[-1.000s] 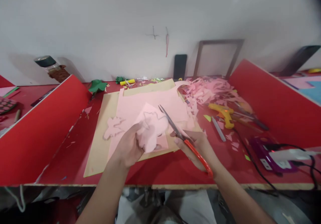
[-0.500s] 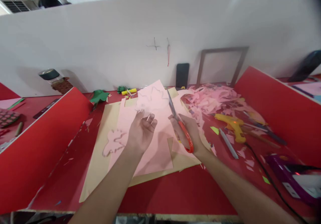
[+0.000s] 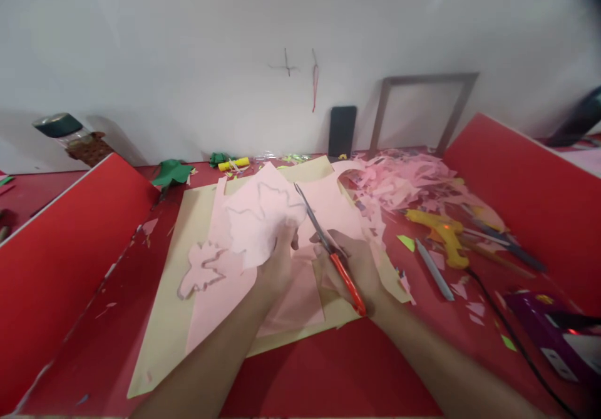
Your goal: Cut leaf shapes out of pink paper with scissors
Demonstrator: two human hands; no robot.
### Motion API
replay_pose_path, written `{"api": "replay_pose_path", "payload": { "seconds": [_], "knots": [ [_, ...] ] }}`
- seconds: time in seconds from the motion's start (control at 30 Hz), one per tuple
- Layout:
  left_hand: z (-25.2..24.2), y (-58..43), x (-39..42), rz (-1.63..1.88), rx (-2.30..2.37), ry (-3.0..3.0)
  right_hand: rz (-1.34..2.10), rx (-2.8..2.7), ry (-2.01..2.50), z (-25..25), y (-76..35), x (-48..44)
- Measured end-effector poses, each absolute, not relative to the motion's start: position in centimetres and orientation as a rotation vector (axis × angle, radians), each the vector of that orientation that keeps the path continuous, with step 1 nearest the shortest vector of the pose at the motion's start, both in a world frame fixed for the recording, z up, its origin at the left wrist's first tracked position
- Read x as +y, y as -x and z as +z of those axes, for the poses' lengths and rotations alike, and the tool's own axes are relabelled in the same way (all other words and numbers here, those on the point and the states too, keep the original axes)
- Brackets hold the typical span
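Observation:
My left hand (image 3: 280,250) is closed on the lower right edge of a pink paper sheet (image 3: 253,234) that bears a drawn wavy outline. In my right hand (image 3: 353,262) is a pair of scissors (image 3: 339,267) with orange-red handles. Its blades point up and left, near the sheet's right side; whether they touch the paper I cannot tell. Beneath lie more pink sheets (image 3: 216,309) on a yellowish sheet (image 3: 154,350). A cut-out pink shape (image 3: 201,268) with a dark edge rests left of my left hand.
Pink scraps (image 3: 406,184) are heaped at the back right. Nearer lie a yellow glue gun (image 3: 444,234) with a cord, a grey craft knife or pen (image 3: 434,270) and a purple device (image 3: 539,325). Red panels (image 3: 61,268) flank the table. A phone (image 3: 342,131) leans on the white wall.
The drawn-on sheet has turned and come down left, with my left hand now gripping its lower right edge. The scissors have tilted further left. The whole view has shifted slightly.

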State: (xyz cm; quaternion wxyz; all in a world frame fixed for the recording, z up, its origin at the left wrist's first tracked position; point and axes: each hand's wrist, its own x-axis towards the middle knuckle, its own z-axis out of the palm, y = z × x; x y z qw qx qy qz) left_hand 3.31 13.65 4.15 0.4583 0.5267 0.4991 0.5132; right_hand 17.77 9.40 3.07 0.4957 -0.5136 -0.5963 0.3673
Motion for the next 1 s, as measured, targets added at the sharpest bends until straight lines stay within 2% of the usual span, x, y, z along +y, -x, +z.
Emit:
{"api": "replay_pose_path", "payload": {
  "seconds": [0.6,0.7,0.83,1.0],
  "knots": [
    [3.9,-2.9,12.9,1.225,1.374,-1.313,0.995,-1.413,1.238,4.4,-18.2,9.1],
    [4.1,-3.0,13.2,1.322,1.333,-1.262,1.010,-1.487,1.227,4.5,-19.1,9.4],
    [4.0,-3.0,14.0,1.519,1.147,-1.195,1.150,-1.559,1.223,4.2,-20.0,9.8],
    [4.4,-2.4,14.6,1.530,1.090,-1.217,1.454,-1.563,1.055,4.6,-20.5,9.1]
  ]
}}
